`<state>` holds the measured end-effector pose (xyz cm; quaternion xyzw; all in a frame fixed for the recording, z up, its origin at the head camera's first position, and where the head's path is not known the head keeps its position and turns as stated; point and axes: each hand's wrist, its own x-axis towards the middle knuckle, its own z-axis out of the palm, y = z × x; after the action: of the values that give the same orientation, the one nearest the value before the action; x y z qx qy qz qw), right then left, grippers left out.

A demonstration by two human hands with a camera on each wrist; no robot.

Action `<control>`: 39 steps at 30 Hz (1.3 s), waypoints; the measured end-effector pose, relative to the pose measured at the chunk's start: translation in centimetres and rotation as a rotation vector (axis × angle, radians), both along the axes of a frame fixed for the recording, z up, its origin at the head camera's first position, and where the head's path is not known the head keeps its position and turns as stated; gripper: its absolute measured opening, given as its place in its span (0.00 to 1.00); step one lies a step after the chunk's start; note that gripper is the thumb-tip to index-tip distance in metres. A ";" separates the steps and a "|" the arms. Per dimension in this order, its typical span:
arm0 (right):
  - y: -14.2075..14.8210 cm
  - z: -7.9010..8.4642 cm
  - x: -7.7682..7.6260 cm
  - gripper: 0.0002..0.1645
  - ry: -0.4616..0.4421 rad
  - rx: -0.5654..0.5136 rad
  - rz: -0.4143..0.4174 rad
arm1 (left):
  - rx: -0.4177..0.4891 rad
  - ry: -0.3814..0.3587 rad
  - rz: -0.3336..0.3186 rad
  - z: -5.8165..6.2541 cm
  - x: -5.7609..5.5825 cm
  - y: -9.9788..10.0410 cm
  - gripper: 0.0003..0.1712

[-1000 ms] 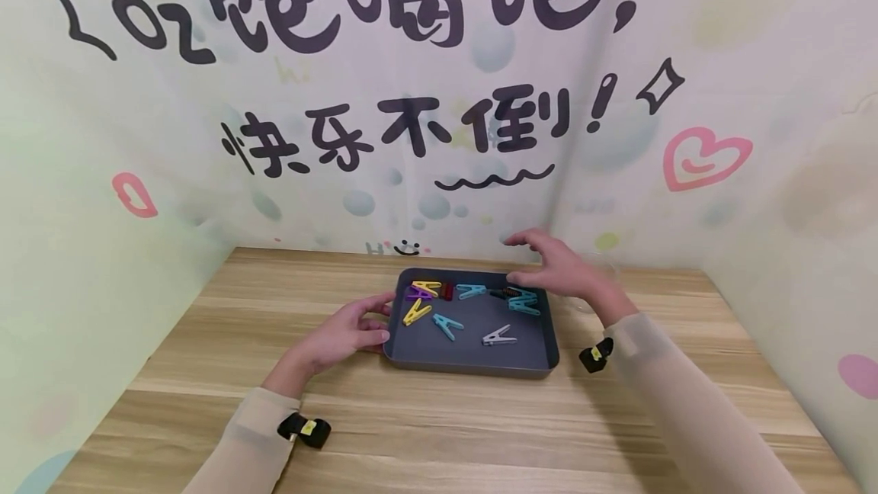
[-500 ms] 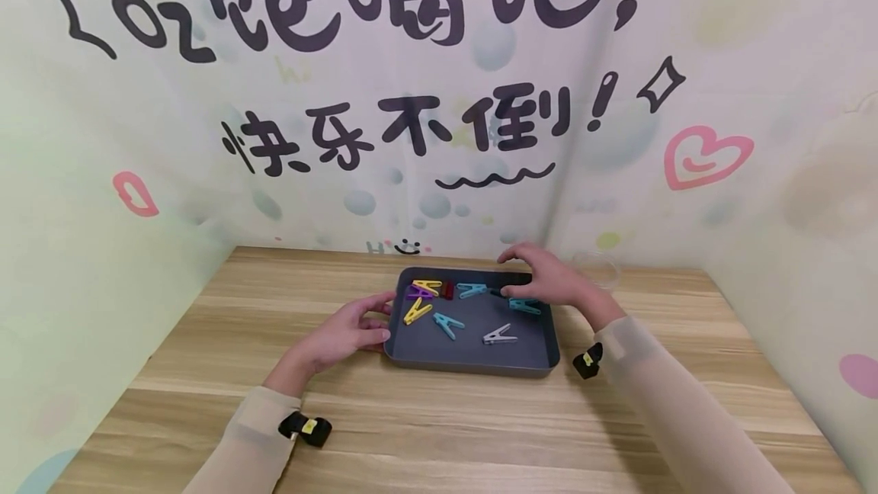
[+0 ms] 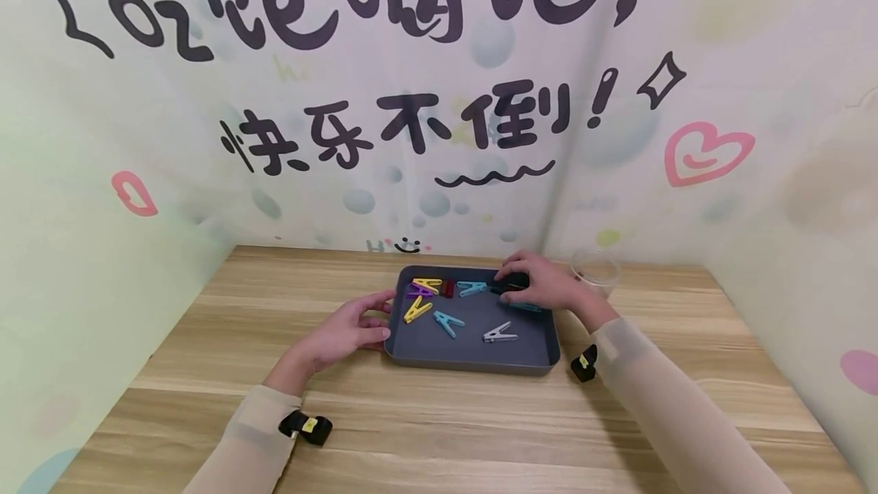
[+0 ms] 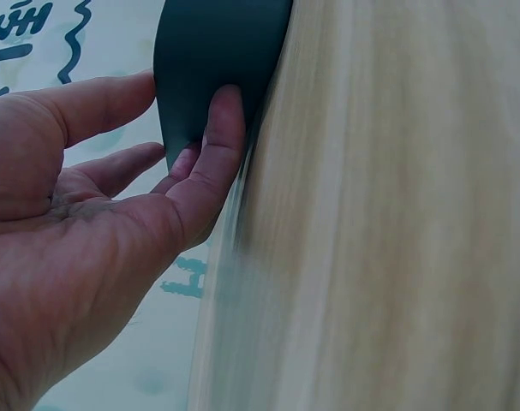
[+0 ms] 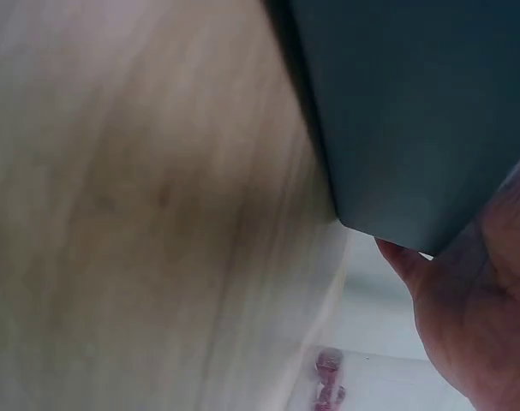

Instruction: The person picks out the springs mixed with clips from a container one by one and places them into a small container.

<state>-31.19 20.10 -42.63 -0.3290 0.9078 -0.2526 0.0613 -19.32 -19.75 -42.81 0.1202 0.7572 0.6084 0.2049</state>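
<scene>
Here, one tray (image 3: pixel 442 350), two yellow clips (image 3: pixel 417 311), left grip (image 3: pixel 345 334) relaxed against tray, right grip (image 3: pixel 544 284), hold unclear.

Wood-grain tabletop (image 3: pixel 439 433), with a clear round container (image 3: pixel 595 269) near its rear edge; behind, a pale backdrop (image 3: pixel 761 29) bearing black Chinese lettering (image 3: pixel 416 132) and pink heart (image 3: pixel 700 164).

- The tray (image 3: pixel 453 348) was dark grey.
- Two clips (image 3: pixel 418 309) were yellow, others light blue, purple and pale grey.
- The tabletop (image 3: pixel 439 425) was light brown, streaked with wood grain.
- The wall (image 3: pixel 720 44) was whitish with black lettering (image 3: pixel 415 124), blue dots (image 3: pixel 492 43) and pink hearts (image 3: pixel 709 156).
- The sleeves (image 3: pixel 686 410) were beige.
</scene>
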 end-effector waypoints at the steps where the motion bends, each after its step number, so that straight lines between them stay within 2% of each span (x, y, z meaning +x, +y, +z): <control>1: -0.1 0.0 0.0 0.21 -0.004 0.005 -0.002 | -0.001 0.001 0.001 0.0 0.0 0.0 0.40; 11: -0.5 -0.5 -0.1 0.17 0.008 0.054 0.009 | 0.009 -0.004 -0.009 0.0 -0.1 0.1 0.41; 20: -0.6 -0.8 -0.2 0.09 0.048 0.070 0.023 | 0.012 -0.005 -0.010 0.0 0.0 0.0 0.41; 26: -0.6 -0.8 -0.1 0.05 0.055 0.069 0.030 | 0.010 -0.004 -0.012 0.0 0.1 0.0 0.41; 39: -0.4 -0.8 -0.1 0.04 0.023 0.005 0.024 | 0.005 0.005 -0.009 0.0 0.1 0.0 0.41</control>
<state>-31.32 19.74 -43.41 -0.3425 0.9052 -0.2457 0.0547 -19.22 -19.74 -42.85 0.1255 0.7558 0.6089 0.2055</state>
